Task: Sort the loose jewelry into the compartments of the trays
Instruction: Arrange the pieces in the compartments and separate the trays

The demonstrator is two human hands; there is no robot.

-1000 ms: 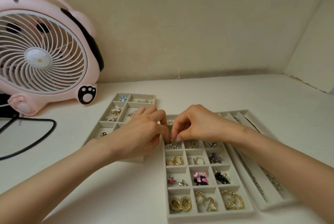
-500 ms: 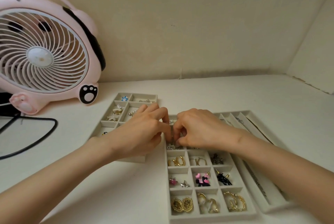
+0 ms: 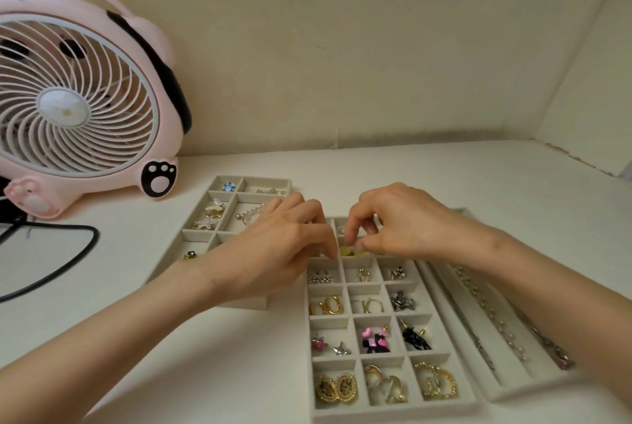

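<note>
No readable text, brand, number or label shows anywhere. The only sign is a black-and-white paw print (image 3: 159, 178) on the near right foot of the pink desk fan (image 3: 80, 95) at far left.

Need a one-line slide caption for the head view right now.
Both hands, left and right, pinch a small yellowish piece over the middle tray.

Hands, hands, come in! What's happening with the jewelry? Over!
Left hand and right hand pinching together over the middle tray, top rows. Small yellowish piece between the fingertips; who grips it, unclear. Nothing blocking.
</note>
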